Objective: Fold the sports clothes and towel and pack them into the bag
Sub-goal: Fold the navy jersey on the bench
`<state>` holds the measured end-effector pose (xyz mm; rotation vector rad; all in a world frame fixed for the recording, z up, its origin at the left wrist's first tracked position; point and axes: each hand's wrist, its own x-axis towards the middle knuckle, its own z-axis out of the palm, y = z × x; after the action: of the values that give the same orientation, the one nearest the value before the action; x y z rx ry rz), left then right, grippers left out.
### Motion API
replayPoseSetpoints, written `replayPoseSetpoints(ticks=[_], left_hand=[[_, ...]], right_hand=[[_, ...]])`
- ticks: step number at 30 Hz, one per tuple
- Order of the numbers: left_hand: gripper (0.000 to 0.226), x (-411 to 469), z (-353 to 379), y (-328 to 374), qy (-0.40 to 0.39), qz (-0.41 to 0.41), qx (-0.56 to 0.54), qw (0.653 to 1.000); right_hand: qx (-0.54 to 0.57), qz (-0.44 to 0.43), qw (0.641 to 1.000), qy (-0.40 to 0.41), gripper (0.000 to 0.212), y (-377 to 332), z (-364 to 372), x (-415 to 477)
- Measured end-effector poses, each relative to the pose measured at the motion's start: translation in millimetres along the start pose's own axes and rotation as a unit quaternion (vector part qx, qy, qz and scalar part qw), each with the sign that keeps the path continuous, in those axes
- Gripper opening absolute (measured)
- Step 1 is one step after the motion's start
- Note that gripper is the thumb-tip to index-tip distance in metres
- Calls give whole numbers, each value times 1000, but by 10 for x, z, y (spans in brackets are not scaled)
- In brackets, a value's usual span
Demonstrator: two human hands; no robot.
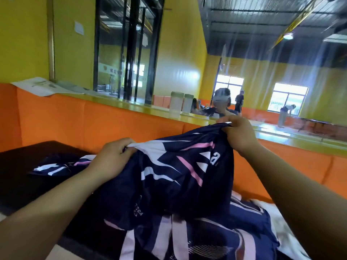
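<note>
I hold up a navy sports garment (174, 169) with white and pink stripes. My left hand (114, 156) pinches its top edge at the left, and my right hand (238, 134) grips the top edge higher up at the right. The cloth hangs down between them. Below it lies another navy, pink and white garment (206, 239). A further piece of the same pattern lies (54, 168) on the dark table (22, 177) at the left. A white cloth (281, 226), perhaps the towel, shows under the clothes at the lower right. No bag is in view.
An orange padded seat back (93, 121) runs behind the table, with a yellow ledge (135, 106) on top holding papers (37, 87) and two pale containers (181, 103). A large mirror above reflects people in a yellow hall.
</note>
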<state>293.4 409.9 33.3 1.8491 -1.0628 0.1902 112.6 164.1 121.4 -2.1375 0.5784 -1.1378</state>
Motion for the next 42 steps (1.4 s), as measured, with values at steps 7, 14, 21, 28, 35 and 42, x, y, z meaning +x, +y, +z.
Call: replayPoseSetpoints(ticks=[7, 14, 21, 28, 35, 42], left_hand=[[22, -68, 367, 747, -23, 35, -34, 999], [18, -67, 931, 1505, -19, 34, -108, 993], [15, -30, 1591, 2089, -68, -21, -274, 959], [13, 40, 2365, 2112, -106, -131, -295, 940], [8, -40, 2868, 1952, -160, -153, -246, 944], [13, 17, 2981, 1972, -159, -59, -116, 979]], right_hand=[[-108, -2, 991, 82, 14, 264, -1036, -436], [-96, 41, 981, 166, 23, 615, -2047, -759], [-25, 123, 971, 201, 27, 1089, -2708, -984], [-27, 269, 961, 64, 23, 1862, -2801, -1336], [-147, 253, 954, -74, 52, 2207, -2623, -1737], [-230, 177, 901, -322, 74, 2180, -2145, -2219]])
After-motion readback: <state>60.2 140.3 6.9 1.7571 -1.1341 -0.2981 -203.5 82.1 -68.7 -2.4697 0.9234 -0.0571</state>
